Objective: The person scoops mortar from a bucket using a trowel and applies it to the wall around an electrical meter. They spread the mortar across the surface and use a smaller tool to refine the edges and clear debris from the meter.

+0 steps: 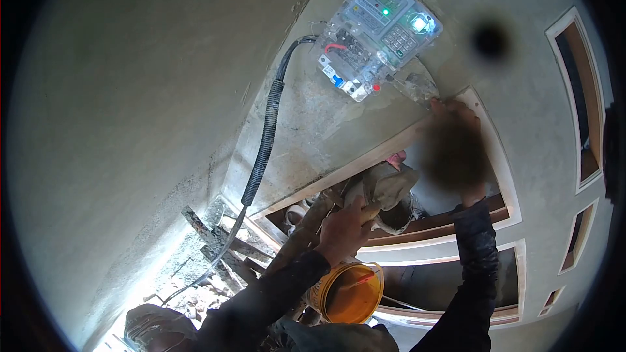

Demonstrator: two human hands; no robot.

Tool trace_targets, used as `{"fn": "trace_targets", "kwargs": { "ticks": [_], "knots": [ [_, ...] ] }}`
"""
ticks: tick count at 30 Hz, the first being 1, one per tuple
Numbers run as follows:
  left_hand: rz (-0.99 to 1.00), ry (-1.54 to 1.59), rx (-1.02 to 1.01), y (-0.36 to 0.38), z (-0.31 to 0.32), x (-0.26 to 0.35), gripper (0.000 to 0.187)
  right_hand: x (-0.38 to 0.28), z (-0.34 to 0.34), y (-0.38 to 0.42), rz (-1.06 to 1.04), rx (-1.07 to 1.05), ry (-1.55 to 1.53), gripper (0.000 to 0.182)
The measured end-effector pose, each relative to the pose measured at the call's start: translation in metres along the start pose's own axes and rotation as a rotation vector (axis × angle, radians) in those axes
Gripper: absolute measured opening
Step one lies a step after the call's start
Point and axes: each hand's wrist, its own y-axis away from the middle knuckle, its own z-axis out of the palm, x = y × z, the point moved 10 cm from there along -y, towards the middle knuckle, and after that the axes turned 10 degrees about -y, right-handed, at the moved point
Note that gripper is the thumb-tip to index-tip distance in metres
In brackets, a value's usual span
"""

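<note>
My left hand [344,229] is closed round the handle of a trowel [370,211]. A grey mass that looks like wet mortar [395,187] covers the blade, in front of the window opening. My right hand [464,112] reaches up to the upper corner of the wooden window frame [499,150], its fingertips close to the wall below the electricity meter. A dark smudge on the lens hides most of that hand, so I cannot tell what it holds. Below my left hand hangs or stands a yellow bucket [355,293] with an orange-red strip inside.
The lit electricity meter [385,29] with exposed wiring is fixed to the wall. Its cable in black corrugated conduit [264,140] runs down to the left. Wooden poles [300,234] stand by the wall, above rubble [189,293]. A second window frame [521,280] lies lower.
</note>
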Motion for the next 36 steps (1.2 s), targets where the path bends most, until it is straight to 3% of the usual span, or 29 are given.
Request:
{"fn": "trace_targets", "kwargs": {
  "ticks": [4,6,13,19,21,32,36],
  "knots": [
    [0.034,0.015,0.03,-0.001,0.003,-0.002,0.043,-0.003,-0.001,-0.001,-0.039,0.061,-0.007,0.05],
    [0.028,0.012,0.02,-0.001,0.001,-0.001,0.042,-0.008,0.003,-0.006,-0.036,-0.056,0.11,0.052],
    [0.016,-0.021,0.011,-0.001,0.003,-0.001,0.042,-0.008,0.005,-0.002,0.063,-0.092,0.168,0.06],
    [0.008,0.003,-0.004,-0.002,0.004,-0.004,0.042,-0.007,-0.013,0.04,0.064,-0.096,0.202,0.052],
    [0.002,0.006,0.009,-0.003,0.002,-0.002,0.042,-0.023,-0.033,0.035,0.17,-0.091,0.109,0.044],
    [0.068,0.0,0.078,-0.003,0.004,0.008,0.049,-0.033,0.03,0.026,0.094,0.001,-0.006,0.049],
    [0.016,0.0,0.023,-0.005,0.0,0.008,0.043,-0.028,0.027,0.043,0.227,-0.142,0.016,0.049]
  ]
}}
